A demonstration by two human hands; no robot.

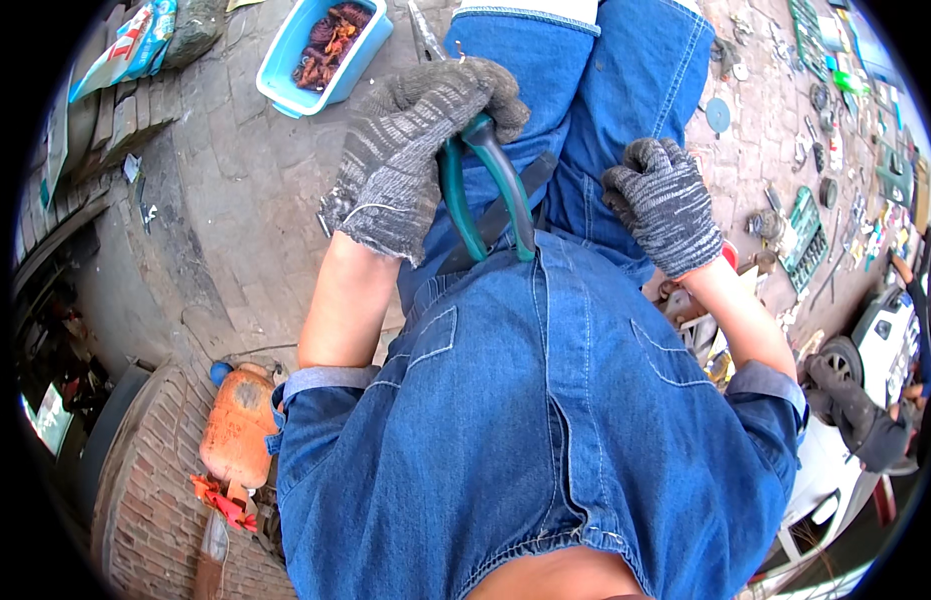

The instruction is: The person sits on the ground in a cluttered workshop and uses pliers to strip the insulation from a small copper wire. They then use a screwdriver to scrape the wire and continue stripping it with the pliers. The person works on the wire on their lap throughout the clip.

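My left hand (410,145), in a grey-black knitted glove, is closed around long-nose pliers (509,195) with green and black handles. Their metal jaws point up and away past my fingers, while the spread handles hang back toward my belly. A dark strap-like piece lies behind the handles, over my lap. My right hand (667,210), gloved alike, is curled shut above my right thigh. Whatever its fingers hold, if anything, is hidden. Under both hands are my blue denim trousers (625,75).
Ahead on the left stands a light blue tub (275,65) of reddish-brown coiled scraps. An orange gas cylinder (237,425) is at my left side. Tools and green tool cases (807,240) lie scattered across the paving to my right, with a white vehicle (875,335) and people beyond.
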